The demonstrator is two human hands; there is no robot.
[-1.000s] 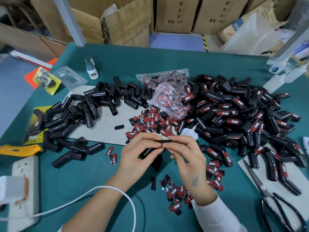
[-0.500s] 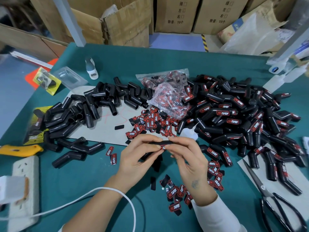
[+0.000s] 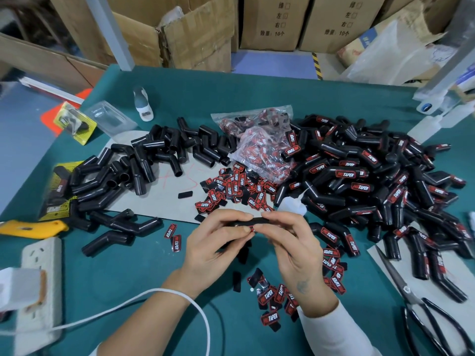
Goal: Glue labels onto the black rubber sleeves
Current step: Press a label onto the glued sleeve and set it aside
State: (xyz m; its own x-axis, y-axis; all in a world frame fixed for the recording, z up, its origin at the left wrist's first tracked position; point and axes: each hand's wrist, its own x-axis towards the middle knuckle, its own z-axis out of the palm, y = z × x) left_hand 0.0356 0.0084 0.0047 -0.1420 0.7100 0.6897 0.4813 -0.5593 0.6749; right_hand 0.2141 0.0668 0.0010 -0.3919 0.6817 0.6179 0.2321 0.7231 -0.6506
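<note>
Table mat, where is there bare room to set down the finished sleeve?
Bare green mat lies beyond the piles, and between the power strip and the left hand. Crowded: the labelled sleeve heap on the right, loose labels in the middle, plain sleeves on the left.

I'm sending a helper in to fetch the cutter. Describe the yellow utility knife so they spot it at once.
Start at the white power strip on the near left edge of the green table. Just beyond its far end lies the yellow utility knife, flat on the table, beside the unlabelled black sleeves. It is the only solid yellow tool there; the yellow items farther back are packaging.
</note>
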